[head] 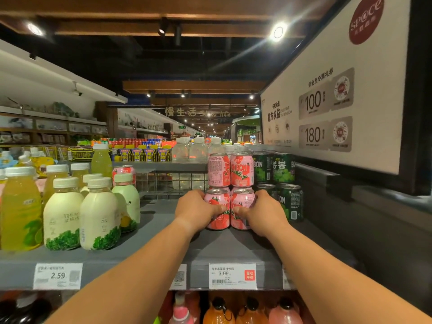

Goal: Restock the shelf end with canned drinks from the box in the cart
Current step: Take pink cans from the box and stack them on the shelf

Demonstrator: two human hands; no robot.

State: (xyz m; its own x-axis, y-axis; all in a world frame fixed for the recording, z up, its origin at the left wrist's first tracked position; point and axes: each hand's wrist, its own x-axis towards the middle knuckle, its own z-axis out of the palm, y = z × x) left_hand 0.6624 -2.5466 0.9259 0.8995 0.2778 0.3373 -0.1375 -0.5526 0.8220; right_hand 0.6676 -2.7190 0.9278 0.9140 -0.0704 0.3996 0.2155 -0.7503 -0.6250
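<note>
Two pink strawberry cans stand side by side on the grey shelf (149, 251). My left hand (195, 210) grips the left pink can (216, 219), thumb across its front. My right hand (263, 212) grips the right pink can (243, 199) the same way. Behind them stand more pink cans, with two stacked pink cans (230, 170) on top. Dark green grape cans (289, 202) stand in stacks just to the right, touching my right hand's side. The box and the cart are out of view.
Pale milky bottles (81, 216) and yellow juice bottles (19, 211) fill the shelf's left part. A lone pink can (124, 171) stands behind them. A white sign panel (339, 90) walls off the right. Price tags (232, 275) line the shelf edge; bottles sit on the shelf below.
</note>
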